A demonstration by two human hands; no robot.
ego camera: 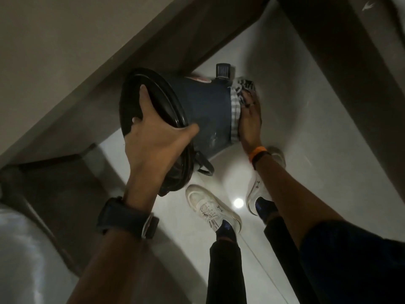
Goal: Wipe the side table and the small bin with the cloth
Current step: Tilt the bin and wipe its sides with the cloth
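Note:
A small dark blue bin (206, 110) with a black lid is held tipped on its side in the air above the floor. My left hand (153, 137) grips its lid end, fingers over the black lid rim and thumb on the blue wall. My right hand (249, 119) presses a checked black-and-white cloth (237, 102) flat against the bin's bottom end. A black pedal loop hangs under the bin. The side table is not clearly in view.
A grey-brown wall (65, 62) and ledge run along the left. A white tiled floor (306, 106) lies below, with my two white shoes (210, 207) on it. A small black-capped object (223, 70) stands on the floor behind the bin.

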